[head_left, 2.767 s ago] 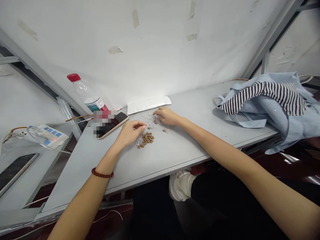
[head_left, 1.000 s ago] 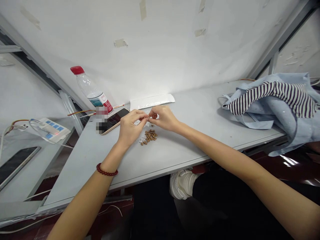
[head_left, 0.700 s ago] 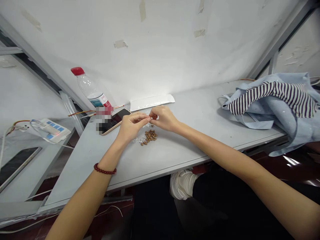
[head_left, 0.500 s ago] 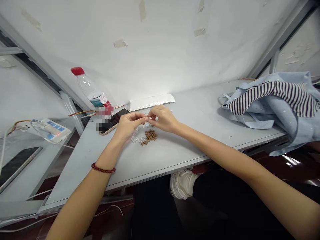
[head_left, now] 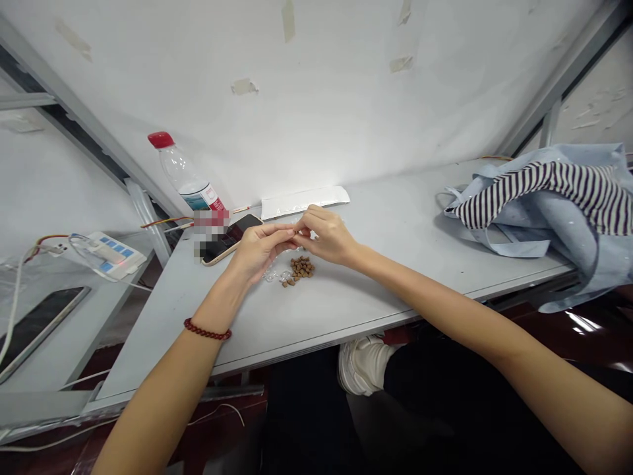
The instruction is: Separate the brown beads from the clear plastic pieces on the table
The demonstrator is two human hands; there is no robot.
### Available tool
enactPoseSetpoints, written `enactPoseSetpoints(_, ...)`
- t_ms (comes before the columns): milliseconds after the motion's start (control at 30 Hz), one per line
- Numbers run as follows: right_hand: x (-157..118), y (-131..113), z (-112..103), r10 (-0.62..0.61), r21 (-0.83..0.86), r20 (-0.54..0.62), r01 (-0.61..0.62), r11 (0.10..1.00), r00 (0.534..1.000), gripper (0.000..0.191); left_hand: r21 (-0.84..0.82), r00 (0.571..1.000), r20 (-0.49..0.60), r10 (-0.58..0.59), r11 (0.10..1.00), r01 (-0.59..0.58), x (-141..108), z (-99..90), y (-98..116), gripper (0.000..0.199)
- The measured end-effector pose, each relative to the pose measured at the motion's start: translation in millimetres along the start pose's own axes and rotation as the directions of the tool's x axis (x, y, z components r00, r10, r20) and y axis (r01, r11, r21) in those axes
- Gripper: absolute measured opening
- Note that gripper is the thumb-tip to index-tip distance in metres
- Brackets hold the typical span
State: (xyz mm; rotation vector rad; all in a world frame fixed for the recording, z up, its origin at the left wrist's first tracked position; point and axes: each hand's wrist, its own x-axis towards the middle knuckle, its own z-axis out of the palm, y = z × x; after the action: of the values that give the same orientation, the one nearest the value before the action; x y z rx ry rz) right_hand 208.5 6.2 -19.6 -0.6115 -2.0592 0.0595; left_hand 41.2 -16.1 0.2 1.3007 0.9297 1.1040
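My left hand (head_left: 264,249) and my right hand (head_left: 326,234) meet fingertip to fingertip above the grey table (head_left: 386,277). Both are closed in a pinch; what lies between the fingertips is too small to make out. Just below them is a small heap of brown pellets (head_left: 301,266). Clear, crumpled plastic pieces (head_left: 277,275) lie left of the heap, partly hidden by my left hand. A white flat packet (head_left: 305,202) rests behind my hands against the wall.
A bottle with a red cap (head_left: 180,173) and a phone (head_left: 230,241) are at the left. Blue cloth with a striped part (head_left: 539,198) lies at the right. A power strip (head_left: 116,254) and another phone (head_left: 42,326) sit on the left side surface.
The whole view has shifted slightly, so most things appear a little further right. My fingertips have closed more tightly together, and my left fingers cover more of the plastic.
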Motion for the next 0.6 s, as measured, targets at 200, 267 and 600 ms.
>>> enactPoseSetpoints(200,5,4,-7,0.167,-0.007,0.151,-0.167,0.986,0.974,0.013,0.154,0.993,0.052,-0.108,0.983,0.099,-2,-11.3,9,0.028)
enactPoseSetpoints(267,9,9,-15,0.234,-0.021,0.238,-0.236,0.971,0.943,0.013,0.321,0.985,0.038,-0.171,0.935,0.15,-3,-16.4,14,0.03)
enactPoseSetpoints(600,12,23,-33,0.313,-0.063,0.603,-0.348,0.935,0.734,0.01,0.752,0.989,0.067,-0.128,0.658,0.034,-2,-16.1,7,0.017)
